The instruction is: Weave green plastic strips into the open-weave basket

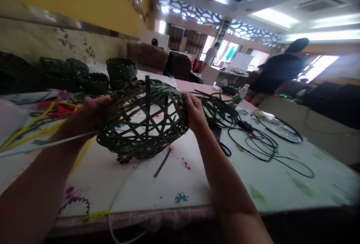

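Note:
A dark green woven basket (pixel 153 133) is held up just above the patterned tablecloth (pixel 157 191), tilted so that its open lattice shows. At its left rim, my left hand (pixel 87 114) grips the weave, with the fingers partly hidden and in shadow. My right hand (pixel 194 110) is closed on the basket's right edge, thumb on the near side. One loose strip end (pixel 147 90) stands up from the top of the weave. A short green strip (pixel 163 163) lies on the cloth below the basket. Past my left wrist runs a white cord (pixel 56 142).
More green woven baskets (pixel 120 72) stand at the back left. Yellow strips (pixel 36 131) and red material lie left. Coiled green strips (pixel 222 107), black cables (pixel 270 150) and a clear bottle (pixel 243 91) are on the right. A person in dark clothes (pixel 278 69) stands beyond the table.

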The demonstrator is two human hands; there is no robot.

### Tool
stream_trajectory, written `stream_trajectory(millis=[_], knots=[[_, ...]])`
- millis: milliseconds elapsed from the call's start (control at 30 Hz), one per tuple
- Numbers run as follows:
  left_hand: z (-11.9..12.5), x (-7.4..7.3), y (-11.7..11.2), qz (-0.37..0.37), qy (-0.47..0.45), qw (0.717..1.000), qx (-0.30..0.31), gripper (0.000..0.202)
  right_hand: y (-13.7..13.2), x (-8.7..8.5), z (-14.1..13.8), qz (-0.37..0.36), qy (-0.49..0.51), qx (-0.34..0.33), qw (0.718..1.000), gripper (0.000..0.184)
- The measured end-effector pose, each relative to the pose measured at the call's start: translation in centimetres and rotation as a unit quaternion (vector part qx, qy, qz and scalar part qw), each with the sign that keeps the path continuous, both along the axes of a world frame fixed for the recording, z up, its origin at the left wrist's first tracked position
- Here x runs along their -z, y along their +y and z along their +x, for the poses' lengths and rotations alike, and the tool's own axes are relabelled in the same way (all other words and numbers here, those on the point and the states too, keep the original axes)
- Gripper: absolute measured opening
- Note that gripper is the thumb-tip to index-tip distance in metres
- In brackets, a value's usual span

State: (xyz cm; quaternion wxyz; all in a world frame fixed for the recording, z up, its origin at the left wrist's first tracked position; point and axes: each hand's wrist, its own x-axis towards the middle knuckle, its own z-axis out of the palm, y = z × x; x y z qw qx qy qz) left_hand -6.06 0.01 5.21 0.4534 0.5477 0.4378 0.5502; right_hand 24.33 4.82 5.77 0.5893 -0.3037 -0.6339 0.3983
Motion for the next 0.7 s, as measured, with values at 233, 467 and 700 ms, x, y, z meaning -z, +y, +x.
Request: stream_trajectory(millis=[233, 467, 700], knots=[[1.6, -1.0, -0.7, 0.014, -0.103, 0.991, 0.085, 0.084, 2.7, 2.3, 1.5, -0.194, 0.027, -0.072, 0.978, 0.063], [-2.8, 1.2, 1.1, -0.060, -0.026, 0.965, 0.255, 0.097, 5.4, 4.4, 5.2, -0.230, 0.124, -0.046, 0.964, 0.053], [-3.7, 1.2, 1.6, -0.036, -0.053, 0.985, 0.160, 0.075, 5.4, 6.1, 3.3, -0.323, 0.070, -0.108, 0.938, 0.057]])
